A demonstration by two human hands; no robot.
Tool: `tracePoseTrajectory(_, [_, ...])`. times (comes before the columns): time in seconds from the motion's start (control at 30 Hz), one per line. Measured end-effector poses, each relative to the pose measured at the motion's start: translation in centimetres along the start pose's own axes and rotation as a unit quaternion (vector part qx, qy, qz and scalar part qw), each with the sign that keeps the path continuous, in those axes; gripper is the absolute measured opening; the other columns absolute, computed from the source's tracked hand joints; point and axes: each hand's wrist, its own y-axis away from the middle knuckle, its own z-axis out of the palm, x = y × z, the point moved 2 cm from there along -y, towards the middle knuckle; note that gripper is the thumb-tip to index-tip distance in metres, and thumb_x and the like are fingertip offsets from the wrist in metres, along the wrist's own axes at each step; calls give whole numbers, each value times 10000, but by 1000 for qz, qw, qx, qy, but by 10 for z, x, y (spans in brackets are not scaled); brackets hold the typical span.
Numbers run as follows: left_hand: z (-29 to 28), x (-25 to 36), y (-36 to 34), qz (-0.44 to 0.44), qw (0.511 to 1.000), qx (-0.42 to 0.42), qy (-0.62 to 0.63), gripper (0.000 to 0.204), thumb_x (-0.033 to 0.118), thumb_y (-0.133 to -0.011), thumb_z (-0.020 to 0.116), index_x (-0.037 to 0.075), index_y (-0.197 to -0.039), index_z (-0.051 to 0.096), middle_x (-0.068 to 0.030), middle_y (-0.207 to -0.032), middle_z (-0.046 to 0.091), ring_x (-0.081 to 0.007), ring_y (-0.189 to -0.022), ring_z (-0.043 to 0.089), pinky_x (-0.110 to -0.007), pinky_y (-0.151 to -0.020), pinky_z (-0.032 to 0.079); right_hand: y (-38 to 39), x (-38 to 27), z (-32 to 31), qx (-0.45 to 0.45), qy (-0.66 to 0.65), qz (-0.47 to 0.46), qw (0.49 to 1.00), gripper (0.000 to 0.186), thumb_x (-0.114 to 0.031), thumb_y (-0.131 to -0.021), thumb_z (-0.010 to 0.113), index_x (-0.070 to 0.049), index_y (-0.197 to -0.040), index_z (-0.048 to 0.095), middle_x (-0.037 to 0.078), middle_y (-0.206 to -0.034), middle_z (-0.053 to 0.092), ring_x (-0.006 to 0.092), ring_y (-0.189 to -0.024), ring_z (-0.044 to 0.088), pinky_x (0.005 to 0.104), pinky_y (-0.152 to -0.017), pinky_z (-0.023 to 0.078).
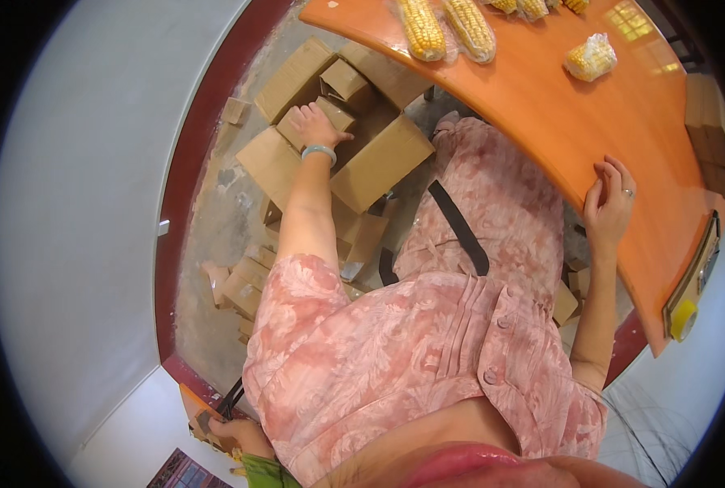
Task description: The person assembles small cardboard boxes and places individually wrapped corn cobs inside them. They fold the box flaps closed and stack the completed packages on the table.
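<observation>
Small box [338, 113] lies at the mouth of an open carton [385, 163], down on the floor [204, 329] to the left of our table [533, 102]. Our left hand [314, 126] is on the box from above, its fingers close together over the top and its thumb held out to the right; we cannot tell whether it grips the box or only rests on it. A pale bracelet [319, 152] circles our left wrist. Just beyond our hand, a second box [345, 80] stands within the carton, whose flaps spread outward around both.

Our right hand [609, 203] is at the near edge of the table, fingers loosely bent and a little parted, with a ring [627, 193] on one of them; we see nothing in its grasp.

On the table, wrapped corn [422, 31] lies toward the far side, and a shorter wrapped cob [591, 58] sits apart from it. Yellow tape [684, 320] is by the right-hand corner. More cardboard [245, 285] is heaped on the floor below the carton. At the lower left we see another person's hand [234, 431] and green sleeve [266, 472].
</observation>
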Motion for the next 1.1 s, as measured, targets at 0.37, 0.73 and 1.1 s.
tracePoseTrajectory(0.37, [24,-6,48,21,966,70,248,1115,321,-560,943,16,-1453,350,-206,-1390,498,-380,-1371,412,-482,-1167,331,-2,-2,-1,0,-4,4,1000,223,-4,-859,602,-54,-1065,667,96,-1194,654,302,-1113,605,401,-930,499])
tracePoseTrajectory(0.73, [4,-60,105,-140,803,168,554,984,277,-624,967,-14,-1381,411,-199,-1305,544,-320,-1181,580,-430,-1012,497,0,6,1,12,-20,-23,999,209,-34,-872,612,-63,-1070,672,101,-1204,650,322,-1128,589,422,-948,482])
tracePoseTrajectory(1.1, [-63,-105,128,-269,180,-12,946,612,213,-795,855,52,-1283,523,-169,-1321,562,-364,-1253,532,-555,-1079,480,2,8,-2,28,-29,-47,998,180,-49,-874,627,-60,-1046,680,104,-1171,661,319,-1102,601,424,-924,502])
